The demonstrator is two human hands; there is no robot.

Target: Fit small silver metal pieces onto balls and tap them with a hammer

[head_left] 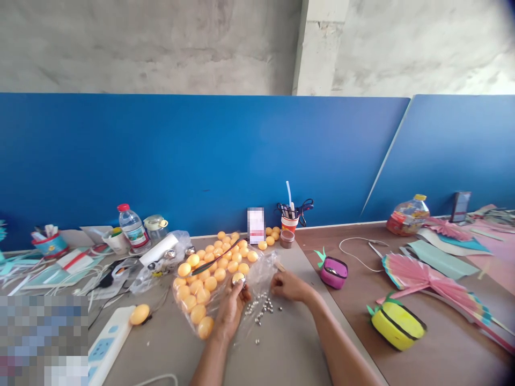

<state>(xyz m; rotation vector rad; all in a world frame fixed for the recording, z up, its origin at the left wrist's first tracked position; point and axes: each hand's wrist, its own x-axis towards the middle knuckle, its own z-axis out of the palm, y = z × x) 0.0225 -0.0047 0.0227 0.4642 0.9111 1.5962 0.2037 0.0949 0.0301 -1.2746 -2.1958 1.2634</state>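
Observation:
My left hand (231,311) is closed around a shiny silver ball (238,278) whose top shows an orange tint. To its right, my right hand (290,285) has its fingers curled together low over the desk. Whatever those fingers hold is hidden; a short pale tip shows just above them. Small silver beads (263,304) lie scattered between my hands, on and beside a clear plastic bag (263,268). Left of my left hand, many orange balls (219,274) sit in a clear plastic wrap, with a dark strap (209,264) across them.
A phone (256,225) stands against the blue partition (209,161), near a pen cup (289,223) and a small brown jar (287,239). Purple (333,272) and yellow (396,324) pouches lie right. A power strip (107,346), a loose orange ball (139,314) and a water bottle (134,229) are left.

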